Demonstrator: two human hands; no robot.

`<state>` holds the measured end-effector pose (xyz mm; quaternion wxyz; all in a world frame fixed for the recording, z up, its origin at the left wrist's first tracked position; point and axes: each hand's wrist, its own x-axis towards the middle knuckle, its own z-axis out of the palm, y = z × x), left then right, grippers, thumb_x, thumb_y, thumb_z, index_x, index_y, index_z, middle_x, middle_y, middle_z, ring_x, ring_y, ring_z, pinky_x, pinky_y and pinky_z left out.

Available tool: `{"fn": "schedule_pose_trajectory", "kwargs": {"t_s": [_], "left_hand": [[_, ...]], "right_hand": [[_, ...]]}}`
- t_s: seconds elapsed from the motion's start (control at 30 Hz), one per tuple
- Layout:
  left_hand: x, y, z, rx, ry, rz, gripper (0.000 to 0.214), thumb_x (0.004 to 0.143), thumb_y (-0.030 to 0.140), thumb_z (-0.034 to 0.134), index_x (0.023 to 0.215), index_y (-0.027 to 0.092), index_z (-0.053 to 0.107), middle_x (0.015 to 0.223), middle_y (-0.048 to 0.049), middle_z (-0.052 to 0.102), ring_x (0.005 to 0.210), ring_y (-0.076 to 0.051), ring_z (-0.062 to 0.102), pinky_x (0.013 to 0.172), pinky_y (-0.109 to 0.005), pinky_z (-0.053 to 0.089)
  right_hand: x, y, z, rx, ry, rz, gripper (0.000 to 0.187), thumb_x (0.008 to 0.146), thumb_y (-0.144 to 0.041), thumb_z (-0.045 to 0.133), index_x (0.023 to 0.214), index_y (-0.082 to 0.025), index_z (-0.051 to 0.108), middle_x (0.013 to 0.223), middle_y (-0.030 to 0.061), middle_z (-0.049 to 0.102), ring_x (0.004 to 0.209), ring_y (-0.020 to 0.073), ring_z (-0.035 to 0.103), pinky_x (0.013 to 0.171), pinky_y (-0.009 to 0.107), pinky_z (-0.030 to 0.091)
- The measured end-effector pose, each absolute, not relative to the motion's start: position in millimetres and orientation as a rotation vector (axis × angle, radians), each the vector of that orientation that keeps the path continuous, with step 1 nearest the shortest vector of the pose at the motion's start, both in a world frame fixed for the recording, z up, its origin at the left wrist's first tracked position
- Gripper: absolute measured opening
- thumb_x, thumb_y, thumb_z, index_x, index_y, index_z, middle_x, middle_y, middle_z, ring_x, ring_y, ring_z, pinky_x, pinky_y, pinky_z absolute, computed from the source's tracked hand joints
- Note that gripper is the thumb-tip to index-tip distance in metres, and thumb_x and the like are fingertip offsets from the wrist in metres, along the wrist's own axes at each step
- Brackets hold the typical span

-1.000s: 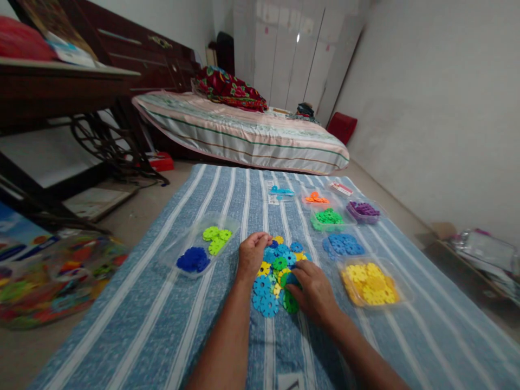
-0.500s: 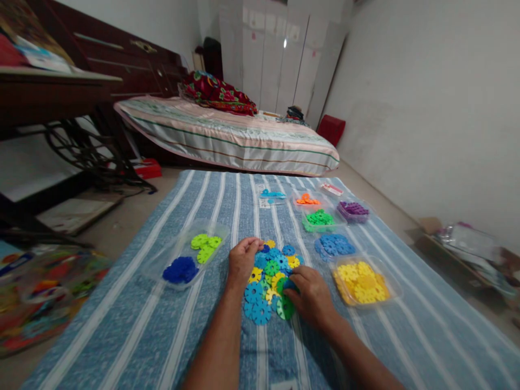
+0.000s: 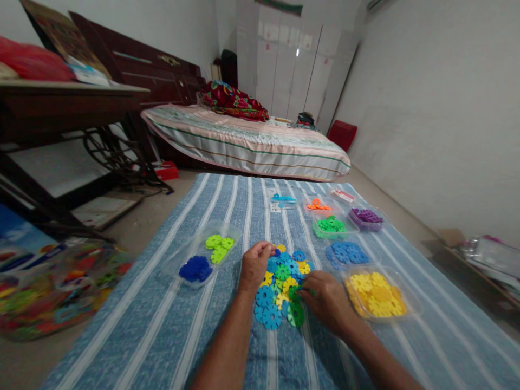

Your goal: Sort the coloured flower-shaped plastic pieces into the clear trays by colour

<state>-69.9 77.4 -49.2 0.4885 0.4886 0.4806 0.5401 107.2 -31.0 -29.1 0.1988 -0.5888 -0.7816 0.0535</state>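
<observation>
A pile of flat plastic snowflake discs (image 3: 280, 287) in blue, green and yellow lies on the blue striped cloth (image 3: 162, 325) in front of me. My left hand (image 3: 254, 262) rests on the pile's left edge, its fingers curled shut over the discs there; what they hold is hidden. At the pile's right edge, my right hand (image 3: 327, 300) pinches a green disc (image 3: 296, 294). A dark green disc (image 3: 296, 314) lies just below it.
Clear trays hold sorted discs: dark blue and lime (image 3: 205, 257) at left, yellow (image 3: 377, 287), blue (image 3: 345, 253), green (image 3: 331, 223), purple (image 3: 365, 216) and orange (image 3: 317, 205) at right. A bag of toys (image 3: 60, 281) lies at left. A mattress (image 3: 244, 141) lies beyond the cloth.
My right hand has shifted slightly right and now pinches a green disc at the pile's edge. My left hand stays on the pile. The camera has moved a little.
</observation>
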Motion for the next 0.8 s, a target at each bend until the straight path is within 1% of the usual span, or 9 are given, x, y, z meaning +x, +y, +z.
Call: {"fn": "schedule_pose_trajectory", "kwargs": {"t_s": [0.13, 0.23, 0.3, 0.37, 0.43, 0.47, 0.53, 0.63, 0.8], "left_hand": [[-70.2, 75.6, -49.1, 1.188, 1.167, 1.294, 0.023, 0.072, 0.039, 0.062, 0.076, 0.018, 0.068, 0.076, -0.0043, 0.075, 0.074, -0.019, 0.071, 0.075, -0.030, 0.054], [-70.8, 75.9, -49.1, 1.149, 1.152, 1.286, 0.023, 0.072, 0.039, 0.062, 0.078, 0.017, 0.067, 0.077, -0.0048, 0.075, 0.073, -0.019, 0.071, 0.074, -0.030, 0.054], [-71.0, 76.5, -49.2, 1.136, 1.143, 1.281, 0.023, 0.072, 0.038, 0.062, 0.078, 0.017, 0.067, 0.077, -0.0045, 0.075, 0.073, -0.019, 0.071, 0.074, -0.030, 0.054], [-71.3, 77.0, -49.5, 1.139, 1.139, 1.274, 0.023, 0.071, 0.038, 0.061, 0.078, 0.017, 0.068, 0.074, -0.0040, 0.075, 0.072, -0.019, 0.070, 0.073, -0.030, 0.054], [-71.7, 76.8, -49.7, 1.150, 1.144, 1.268, 0.023, 0.072, 0.039, 0.060, 0.077, 0.018, 0.068, 0.073, -0.0039, 0.074, 0.071, -0.019, 0.070, 0.074, -0.030, 0.054], [-71.9, 76.4, -49.6, 1.156, 1.148, 1.266, 0.023, 0.073, 0.039, 0.060, 0.076, 0.018, 0.068, 0.073, -0.0040, 0.074, 0.072, -0.019, 0.070, 0.074, -0.030, 0.054], [-72.5, 74.9, -48.7, 1.161, 1.156, 1.261, 0.023, 0.074, 0.038, 0.059, 0.076, 0.018, 0.068, 0.075, -0.0043, 0.074, 0.072, -0.019, 0.070, 0.075, -0.031, 0.054], [-72.9, 72.6, -46.7, 1.156, 1.152, 1.252, 0.023, 0.075, 0.038, 0.058, 0.076, 0.018, 0.068, 0.076, -0.0043, 0.074, 0.073, -0.020, 0.070, 0.075, -0.032, 0.054], [-72.6, 71.8, -46.2, 1.152, 1.155, 1.254, 0.019, 0.074, 0.036, 0.060, 0.073, 0.019, 0.068, 0.071, -0.0032, 0.073, 0.070, -0.019, 0.069, 0.071, -0.031, 0.054]], "right_hand": [[106.3, -19.2, -4.0, -1.599, -2.305, 0.224, 0.018, 0.085, -0.019, 0.061, 0.068, -0.018, 0.065, 0.072, 0.0013, 0.066, 0.073, 0.0155, 0.062, 0.069, 0.026, 0.044], [108.3, 7.5, 13.7, -1.547, -2.318, 0.250, 0.015, 0.087, -0.022, 0.061, 0.074, -0.019, 0.068, 0.077, 0.0023, 0.069, 0.074, 0.0151, 0.063, 0.068, 0.024, 0.043], [110.9, 40.1, 28.6, -1.590, -2.315, 0.172, 0.015, 0.089, -0.024, 0.059, 0.080, -0.018, 0.070, 0.082, 0.0043, 0.071, 0.076, 0.0160, 0.064, 0.070, 0.024, 0.043], [113.8, 83.2, 48.0, -1.697, -2.300, 0.023, 0.020, 0.091, -0.027, 0.056, 0.083, -0.018, 0.071, 0.088, 0.0063, 0.072, 0.080, 0.0170, 0.066, 0.073, 0.025, 0.043], [116.4, 130.5, 69.0, -1.824, -2.261, -0.136, 0.023, 0.093, -0.030, 0.054, 0.088, -0.019, 0.072, 0.096, 0.0064, 0.073, 0.089, 0.0176, 0.066, 0.075, 0.024, 0.042], [117.6, 153.0, 78.2, -1.915, -2.214, -0.198, 0.023, 0.093, -0.033, 0.053, 0.091, -0.021, 0.073, 0.100, 0.0052, 0.073, 0.093, 0.0178, 0.065, 0.076, 0.024, 0.041], [119.2, 190.9, 89.7, -1.998, -2.134, -0.253, 0.025, 0.094, -0.035, 0.052, 0.102, -0.020, 0.071, 0.106, 0.0074, 0.072, 0.099, 0.0200, 0.064, 0.077, 0.025, 0.041], [118.5, 222.4, 83.6, -2.082, -2.079, -0.270, 0.034, 0.095, -0.035, 0.049, 0.121, -0.018, 0.064, 0.115, 0.0118, 0.069, 0.105, 0.0231, 0.062, 0.078, 0.028, 0.042], [109.3, 226.2, 40.0, -2.120, -2.273, -0.186, 0.032, 0.090, -0.025, 0.055, 0.120, -0.020, 0.065, 0.118, 0.0109, 0.068, 0.108, 0.0224, 0.062, 0.079, 0.027, 0.045]]}}
